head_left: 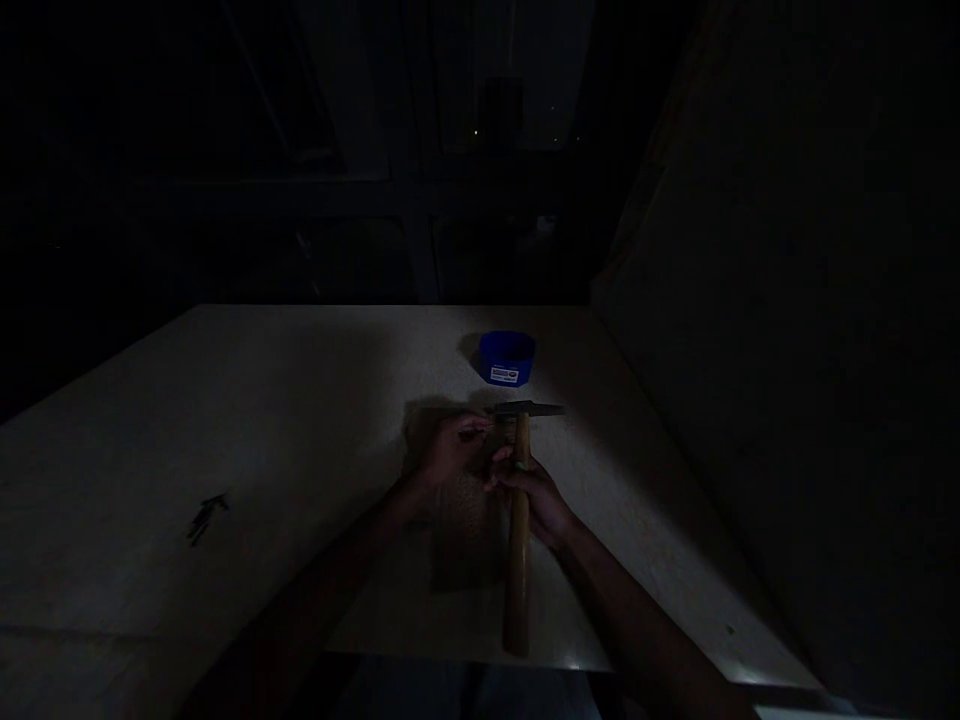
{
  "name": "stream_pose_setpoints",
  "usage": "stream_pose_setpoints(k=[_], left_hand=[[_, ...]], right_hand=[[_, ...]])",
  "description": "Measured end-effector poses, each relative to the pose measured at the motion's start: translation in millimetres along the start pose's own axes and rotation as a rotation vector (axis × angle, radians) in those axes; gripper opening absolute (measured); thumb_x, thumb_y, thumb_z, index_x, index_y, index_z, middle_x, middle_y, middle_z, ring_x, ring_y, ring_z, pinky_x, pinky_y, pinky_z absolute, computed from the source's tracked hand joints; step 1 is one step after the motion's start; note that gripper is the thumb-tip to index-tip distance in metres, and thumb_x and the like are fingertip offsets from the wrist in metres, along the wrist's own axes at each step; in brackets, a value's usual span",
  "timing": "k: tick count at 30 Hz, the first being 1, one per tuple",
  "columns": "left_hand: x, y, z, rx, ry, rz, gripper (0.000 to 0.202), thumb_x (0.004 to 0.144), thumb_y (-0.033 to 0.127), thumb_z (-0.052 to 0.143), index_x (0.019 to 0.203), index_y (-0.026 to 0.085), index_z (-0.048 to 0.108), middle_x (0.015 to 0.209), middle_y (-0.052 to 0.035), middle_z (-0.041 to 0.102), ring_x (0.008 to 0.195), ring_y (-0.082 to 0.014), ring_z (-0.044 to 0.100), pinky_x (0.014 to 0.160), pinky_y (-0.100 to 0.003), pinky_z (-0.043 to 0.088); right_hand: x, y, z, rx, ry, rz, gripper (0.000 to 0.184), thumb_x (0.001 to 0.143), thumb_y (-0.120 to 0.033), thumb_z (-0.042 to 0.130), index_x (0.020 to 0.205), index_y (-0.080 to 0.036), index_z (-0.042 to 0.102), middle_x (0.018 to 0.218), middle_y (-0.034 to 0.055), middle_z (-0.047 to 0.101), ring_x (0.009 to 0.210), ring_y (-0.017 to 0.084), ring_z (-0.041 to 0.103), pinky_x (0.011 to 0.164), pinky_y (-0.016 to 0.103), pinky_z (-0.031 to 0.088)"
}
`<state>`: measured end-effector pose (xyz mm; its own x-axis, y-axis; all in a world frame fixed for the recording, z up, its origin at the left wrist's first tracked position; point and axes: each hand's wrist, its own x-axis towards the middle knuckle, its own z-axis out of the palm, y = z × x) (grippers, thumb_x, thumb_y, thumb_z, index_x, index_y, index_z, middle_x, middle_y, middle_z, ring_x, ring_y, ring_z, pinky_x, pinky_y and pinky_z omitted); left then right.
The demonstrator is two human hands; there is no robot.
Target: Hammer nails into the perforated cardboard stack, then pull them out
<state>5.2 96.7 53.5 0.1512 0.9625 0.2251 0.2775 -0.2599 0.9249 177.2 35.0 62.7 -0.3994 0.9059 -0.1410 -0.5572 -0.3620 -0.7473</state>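
Observation:
In the dim light my right hand is closed around the wooden handle of a hammer, high up near the head. The dark metal head points away from me, and the handle reaches back toward the near table edge. My left hand is just left of the hammer head, its fingertips drawn together over the far end of a brown board. Whatever lies between those fingertips is too dark to make out. The board is flat on the table, with rows of small marks on its surface, partly covered by both hands.
A blue container with a white label stands beyond the hammer head. Several thin dark pieces, possibly nails, lie in a small heap at the left of the pale table. A wall rises along the right side.

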Motion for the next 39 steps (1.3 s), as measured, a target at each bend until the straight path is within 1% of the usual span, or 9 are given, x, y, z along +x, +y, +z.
stream_pose_setpoints(k=[8, 11, 14, 17, 19, 24, 27, 32, 39], left_hand=[[-12.3, -8.3, 5.9, 0.028, 0.057, -0.003, 0.017, 0.086, 0.023, 0.066, 0.098, 0.020, 0.078, 0.099, -0.0055, 0.079, 0.092, -0.0209, 0.075, 0.084, -0.033, 0.061], [-16.2, -8.3, 6.1, 0.060, 0.053, 0.080, 0.016, 0.087, 0.020, 0.064, 0.096, 0.022, 0.078, 0.100, -0.0052, 0.079, 0.093, -0.0191, 0.074, 0.084, -0.031, 0.061], [-17.6, -7.1, 6.0, 0.065, 0.013, 0.192, 0.017, 0.088, 0.016, 0.062, 0.092, 0.021, 0.078, 0.105, -0.0067, 0.078, 0.098, -0.0184, 0.073, 0.087, -0.031, 0.060], [-18.0, -7.6, 6.7, 0.056, 0.005, 0.229, 0.019, 0.089, 0.014, 0.061, 0.092, 0.021, 0.078, 0.103, -0.0065, 0.078, 0.097, -0.0177, 0.073, 0.087, -0.031, 0.059], [-19.0, -9.4, 7.5, 0.049, 0.015, 0.204, 0.019, 0.089, 0.014, 0.060, 0.093, 0.021, 0.078, 0.100, -0.0058, 0.078, 0.096, -0.0176, 0.073, 0.086, -0.030, 0.060], [-24.3, -12.9, 10.7, 0.064, 0.010, 0.027, 0.020, 0.091, 0.019, 0.060, 0.099, 0.024, 0.078, 0.098, -0.0031, 0.080, 0.087, -0.0173, 0.075, 0.079, -0.028, 0.061], [-25.3, -10.6, 12.2, 0.055, 0.001, -0.036, 0.021, 0.092, 0.021, 0.059, 0.099, 0.024, 0.078, 0.097, -0.0022, 0.080, 0.086, -0.0172, 0.076, 0.078, -0.027, 0.061], [-22.9, -5.6, 12.4, 0.029, 0.008, -0.054, 0.020, 0.093, 0.024, 0.058, 0.097, 0.024, 0.078, 0.095, -0.0013, 0.080, 0.085, -0.0165, 0.075, 0.078, -0.026, 0.060], [-24.7, -10.6, 11.6, 0.076, -0.044, -0.015, 0.021, 0.094, 0.027, 0.058, 0.101, 0.024, 0.078, 0.098, -0.0028, 0.080, 0.089, -0.0173, 0.075, 0.081, -0.027, 0.059]], right_hand=[[-2.0, -2.0, 2.4, -0.075, 0.024, 0.005, 0.028, 0.066, -0.019, 0.077, 0.091, -0.020, 0.064, 0.072, -0.0014, 0.070, 0.070, 0.018, 0.067, 0.075, 0.031, 0.049], [-2.2, -1.9, 1.9, -0.067, 0.030, 0.015, 0.029, 0.066, -0.018, 0.076, 0.092, -0.020, 0.064, 0.073, -0.0014, 0.071, 0.069, 0.018, 0.067, 0.074, 0.030, 0.048], [-2.7, -1.8, 1.7, -0.077, 0.024, 0.013, 0.026, 0.069, -0.017, 0.074, 0.093, -0.020, 0.063, 0.074, -0.0007, 0.071, 0.072, 0.018, 0.067, 0.076, 0.030, 0.047], [-3.2, -1.8, 1.1, -0.092, 0.012, 0.001, 0.025, 0.071, -0.018, 0.072, 0.094, -0.020, 0.063, 0.074, -0.0002, 0.070, 0.073, 0.019, 0.067, 0.080, 0.032, 0.047], [-3.1, -2.2, 0.5, -0.111, 0.017, -0.002, 0.024, 0.072, -0.019, 0.072, 0.094, -0.020, 0.063, 0.074, 0.0001, 0.070, 0.073, 0.019, 0.067, 0.081, 0.033, 0.047], [-1.8, -4.9, -1.6, -0.141, 0.035, 0.039, 0.027, 0.070, -0.019, 0.072, 0.096, -0.020, 0.064, 0.073, 0.0006, 0.071, 0.073, 0.019, 0.067, 0.079, 0.031, 0.048], [-1.1, -5.9, -2.3, -0.144, 0.046, 0.074, 0.029, 0.069, -0.019, 0.072, 0.097, -0.020, 0.064, 0.073, 0.0017, 0.072, 0.072, 0.019, 0.067, 0.075, 0.029, 0.048], [-1.3, -6.7, -1.5, -0.127, 0.035, 0.055, 0.029, 0.068, -0.019, 0.070, 0.096, -0.020, 0.064, 0.072, 0.0015, 0.072, 0.078, 0.020, 0.069, 0.078, 0.030, 0.048], [-1.7, -12.0, 2.2, -0.168, 0.037, 0.063, 0.029, 0.067, -0.019, 0.072, 0.095, -0.020, 0.064, 0.071, 0.0000, 0.072, 0.070, 0.018, 0.068, 0.072, 0.028, 0.048]])
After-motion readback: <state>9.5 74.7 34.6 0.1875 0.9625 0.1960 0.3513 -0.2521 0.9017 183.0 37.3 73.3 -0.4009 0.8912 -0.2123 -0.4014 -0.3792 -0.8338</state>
